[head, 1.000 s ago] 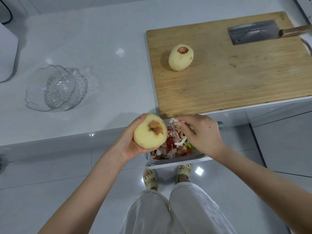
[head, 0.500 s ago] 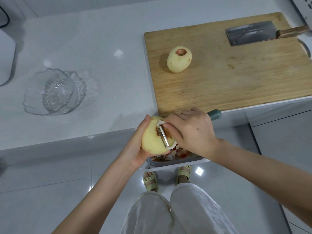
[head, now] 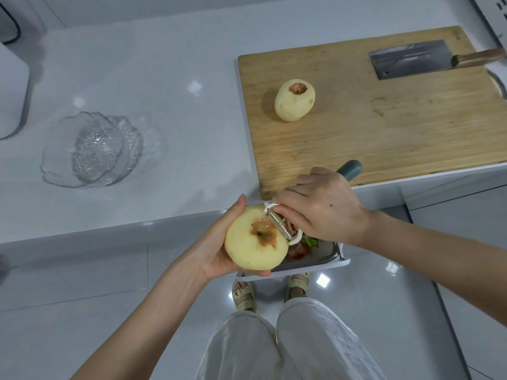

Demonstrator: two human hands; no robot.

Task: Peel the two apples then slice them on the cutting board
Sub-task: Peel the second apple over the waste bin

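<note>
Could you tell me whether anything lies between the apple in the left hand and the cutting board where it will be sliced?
Only the right hand with the peeler sits between the held apple and the near edge of the cutting board. The other peeled apple stands toward its left side, the cleaver at its far right.

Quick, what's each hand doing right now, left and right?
Left hand: holding the mostly peeled apple, fingers curled round it.
Right hand: gripping the peeler, blade at the apple's upper right edge.
</note>
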